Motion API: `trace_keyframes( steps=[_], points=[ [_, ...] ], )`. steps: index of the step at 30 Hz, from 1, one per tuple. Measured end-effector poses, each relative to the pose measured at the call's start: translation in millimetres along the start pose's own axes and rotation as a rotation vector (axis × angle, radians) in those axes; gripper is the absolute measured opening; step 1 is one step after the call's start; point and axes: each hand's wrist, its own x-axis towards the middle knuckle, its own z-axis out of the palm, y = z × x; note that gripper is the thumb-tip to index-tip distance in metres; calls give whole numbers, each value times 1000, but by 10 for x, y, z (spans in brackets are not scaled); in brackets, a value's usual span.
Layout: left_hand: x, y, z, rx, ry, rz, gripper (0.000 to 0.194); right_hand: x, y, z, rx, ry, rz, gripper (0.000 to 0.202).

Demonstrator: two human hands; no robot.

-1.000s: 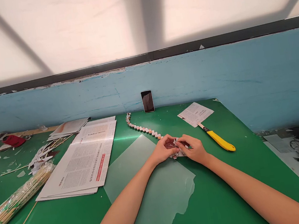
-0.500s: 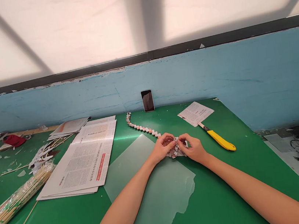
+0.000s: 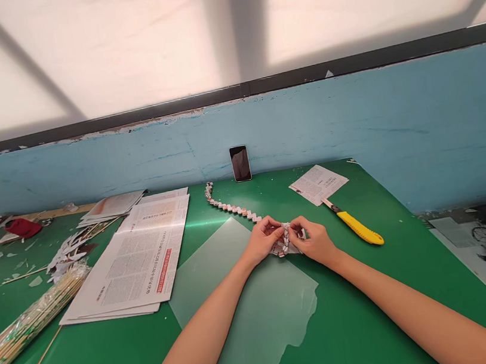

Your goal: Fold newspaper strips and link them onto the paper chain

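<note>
A zigzag chain of folded newspaper [image 3: 233,208] curves over the green table from the back toward my hands. My left hand [image 3: 266,240] pinches its near end, thumb against fingers. Close beside it, my right hand [image 3: 313,239] pinches the same bunched paper links between thumb and fingertips. Part of the chain sits gathered below and between the hands, and the fingers hide how the links join. Under my left forearm lies a translucent sheet [image 3: 247,308] with a ragged right edge.
Right of my hands, a yellow utility knife [image 3: 360,229] rests with its blade on a newspaper square [image 3: 318,183]. A phone [image 3: 240,163] leans on the blue wall. Stacked newspapers [image 3: 131,258], bagged wooden sticks [image 3: 36,319] and a red cloth-like thing [image 3: 22,228] lie left.
Almost nothing differs. Both hands stay at the same spot on the paper chain, with only a slight shift of the fingers.
</note>
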Motion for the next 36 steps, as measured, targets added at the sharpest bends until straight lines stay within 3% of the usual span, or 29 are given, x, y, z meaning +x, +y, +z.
trace_keyframes(
  steps=[6, 25, 36],
  points=[
    [11, -13, -5, 17, -1, 50, 41, 20, -36, 4, 23, 0, 51, 13],
    [-19, 84, 13, 86, 14, 25, 44, 27, -66, 39, 154, -16, 216, 13],
    [-22, 5, 27, 105, 52, 50, 43, 87, -74, -19, 193, -31, 141, 14]
  ],
)
